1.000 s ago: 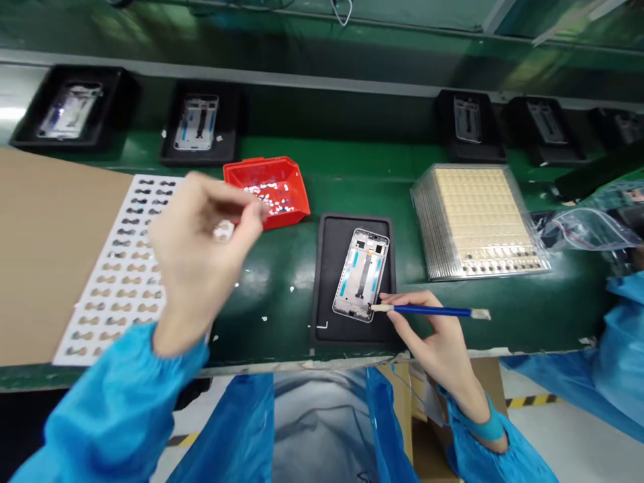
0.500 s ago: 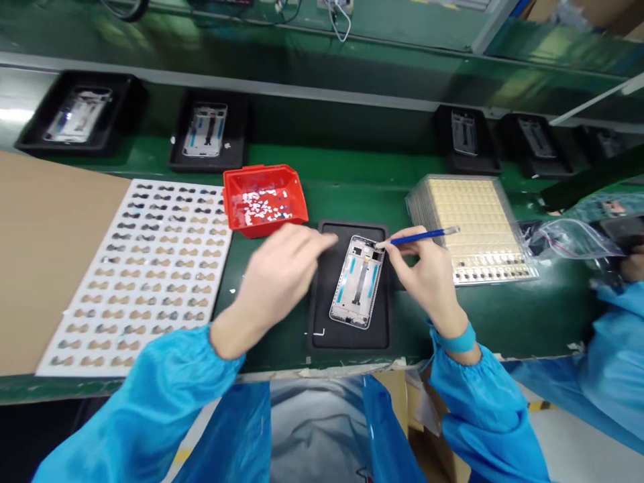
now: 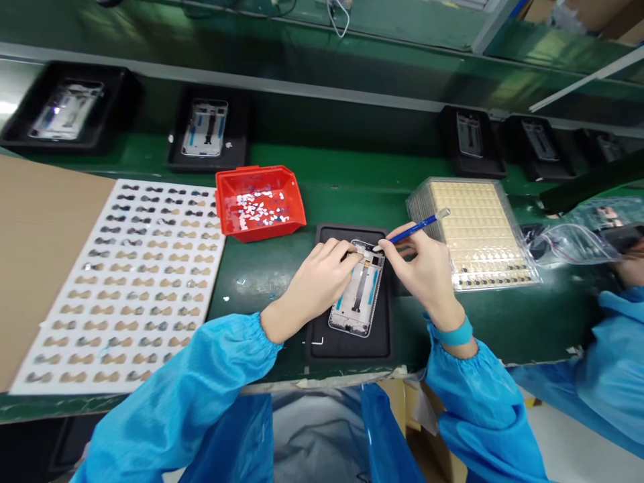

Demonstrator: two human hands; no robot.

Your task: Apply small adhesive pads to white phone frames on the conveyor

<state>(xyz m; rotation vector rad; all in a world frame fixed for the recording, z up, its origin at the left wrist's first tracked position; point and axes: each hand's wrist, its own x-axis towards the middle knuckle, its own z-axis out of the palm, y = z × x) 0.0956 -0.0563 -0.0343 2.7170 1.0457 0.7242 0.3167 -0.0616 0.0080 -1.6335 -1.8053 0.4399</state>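
Observation:
A phone frame (image 3: pixel 356 295), silver with blue strips and a dark ribbon cable, lies tilted in a black tray (image 3: pixel 322 350). My left hand (image 3: pixel 325 274) reaches over its top left part, fingers curled and fingertips drawn together at the frame. Whatever may be between those fingertips is too small to make out. Pinched in my right hand (image 3: pixel 422 265) is a slim blue pen-like tool (image 3: pixel 413 229), with its pale tip at the frame's top edge and its back end pointing up to the right.
A red bin (image 3: pixel 259 231) holds small white pieces. Left of it lies a white sheet (image 3: pixel 214 288) with rows of small parts. Clear trays (image 3: pixel 475 221) are stacked at right. More black trays (image 3: pixel 174 157) with phone frames line the back. Another person's sleeve (image 3: pixel 618 362) is at far right.
My left hand has moved right and down onto the phone frame's top left, its fingers now drawn together. My right hand keeps the blue tool at the top edge. The view has shifted slightly.

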